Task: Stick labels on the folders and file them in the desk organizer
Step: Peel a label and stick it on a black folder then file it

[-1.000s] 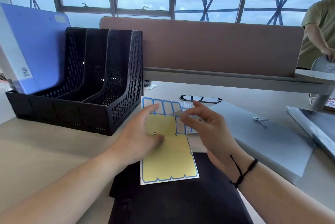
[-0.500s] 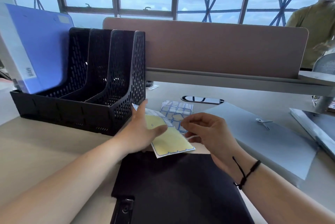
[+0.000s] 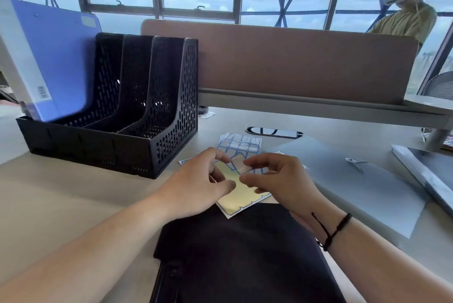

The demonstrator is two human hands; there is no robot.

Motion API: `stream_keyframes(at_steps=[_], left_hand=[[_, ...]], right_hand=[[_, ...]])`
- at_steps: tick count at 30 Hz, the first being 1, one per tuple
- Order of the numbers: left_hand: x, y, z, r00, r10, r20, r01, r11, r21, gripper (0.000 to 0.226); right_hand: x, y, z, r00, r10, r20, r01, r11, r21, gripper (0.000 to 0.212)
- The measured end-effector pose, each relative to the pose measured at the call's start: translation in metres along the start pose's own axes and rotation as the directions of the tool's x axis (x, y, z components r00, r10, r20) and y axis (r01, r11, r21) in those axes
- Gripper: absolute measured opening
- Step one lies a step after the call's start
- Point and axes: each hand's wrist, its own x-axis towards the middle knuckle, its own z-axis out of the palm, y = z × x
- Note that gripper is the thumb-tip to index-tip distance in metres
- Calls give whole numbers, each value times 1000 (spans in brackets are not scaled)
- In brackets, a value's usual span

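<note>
Both hands meet over a yellow label sheet lying on the desk. My left hand and my right hand pinch a small peeled label between their fingertips, just above the sheet. A black folder lies flat in front of me, under my wrists. A black desk organizer with several slots stands at the left, and a blue folder stands in its leftmost slot. A grey folder lies flat to the right.
A second label sheet with blue borders lies beyond my hands. A brown partition runs across the back of the desk. Another grey folder lies at the far right. A person in an olive top stands beyond the partition.
The yellow sheet went from held up to lying flat on the desk. My left hand let go of the sheet and joined my right hand on the peeled label.
</note>
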Motion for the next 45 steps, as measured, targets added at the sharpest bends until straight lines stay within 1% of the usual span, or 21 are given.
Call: stream_keyframes(at_steps=[3, 6, 9, 10, 11, 12, 13, 14, 15, 16, 17, 19, 21, 22, 25, 30, 32, 35, 37, 42, 45], left_hand=[[-1, 2, 0, 1000, -30, 1, 30, 993, -113, 43], [-1, 10, -1, 999, -46, -27, 39, 975, -220, 41], [-6, 22, -1, 998, -9, 63, 24, 971, -237, 45], [-9, 24, 0, 993, 16, 118, 4, 985, -171, 48], [-11, 26, 2, 984, 40, 173, -35, 999, -30, 53], [-13, 28, 4, 975, 55, 215, -88, 985, 147, 59], [-14, 28, 7, 969, 60, 239, -134, 942, 308, 66], [-14, 29, 9, 968, 58, 243, -158, 895, 417, 70], [-12, 30, 11, 972, 51, 229, -154, 874, 461, 72], [-10, 31, 13, 977, 49, 206, -140, 879, 455, 70], [-6, 32, 15, 982, 48, 184, -120, 908, 402, 66], [3, 38, 19, 986, 51, 158, -82, 977, 198, 50], [11, 49, 25, 983, 41, 181, -44, 999, 10, 38], [14, 54, 30, 980, 37, 194, -31, 999, -32, 33], [23, 61, 47, 980, 40, 193, -38, 999, -13, 25], [26, 48, 64, 982, 1, 191, 0, 1000, -9, 37], [26, 42, 68, 985, -18, 172, 25, 999, -43, 39], [29, 35, 71, 996, -43, 83, 53, 991, -123, 36], [30, 31, 71, 996, -68, 57, 77, 981, -176, 33], [27, 30, 71, 992, -47, 116, 70, 975, -211, 30], [26, 31, 72, 994, -24, 108, 46, 978, -205, 30]], right_hand=[[2, -3, -5, 999, 25, -19, -24, 996, 84, 16], [2, -11, -11, 999, 39, 4, -40, 991, 131, 20], [-1, -16, -24, 999, 20, 40, -23, 997, 76, 24], [-3, -15, -30, 999, 7, 48, -9, 1000, 27, 25], [-5, -14, -38, 998, -2, 55, 3, 1000, -28, 27], [-7, -12, -46, 998, -1, 63, 6, 997, -76, 28], [-8, -9, -54, 997, 10, 70, -2, 994, -110, 29], [-10, -6, -61, 997, 24, 77, -14, 991, -135, 29], [-11, -2, -68, 996, 39, 85, -25, 987, -158, 29], [-12, 1, -72, 994, 50, 97, -32, 983, -180, 29], [-13, 4, -75, 992, 58, 114, -34, 979, -200, 30], [-13, 9, -77, 986, 68, 155, -30, 972, -231, 31], [-11, 11, -77, 978, 76, 193, -26, 968, -250, 34], [-10, 11, -77, 974, 81, 211, -26, 968, -251, 35], [-8, 17, -75, 966, 87, 242, -31, 974, -225, 36], [-8, 27, -79, 961, 106, 254, -77, 990, -122, 40], [-4, 29, -80, 958, 108, 264, -86, 992, -94, 40], [0, 32, -80, 954, 111, 278, -86, 991, -98, 40], [1, 34, -81, 952, 114, 283, -91, 992, -91, 40], [0, 38, -78, 950, 103, 294, -87, 994, -68, 44], [2, 41, -75, 945, 103, 312, -79, 993, -89, 47]])
